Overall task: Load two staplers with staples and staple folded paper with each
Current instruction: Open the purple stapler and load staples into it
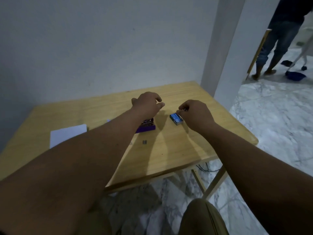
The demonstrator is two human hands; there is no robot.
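we see a wooden table (177,150) set into a corner of pale walls, a white pillar (225,48) rising at its far right corner. on the marble floor beyond the pillar, a second person's legs (274,48) show beside a blue dustpan (295,75). our left forearm crosses the middle of the table and hides most of the purple stapler (146,128); only its near end shows. white paper (67,134) lies toward the left edge, partly under that arm. a small strip of staples (144,142) lies loose, just nearer than the stapler. the blue staple box (176,118) sits right of centre; what it holds is not visible. our right hand (194,114) pinches something small and metallic at the box's far end. our left hand (147,103) hovers above the table with loosely curled fingers, holding nothing.
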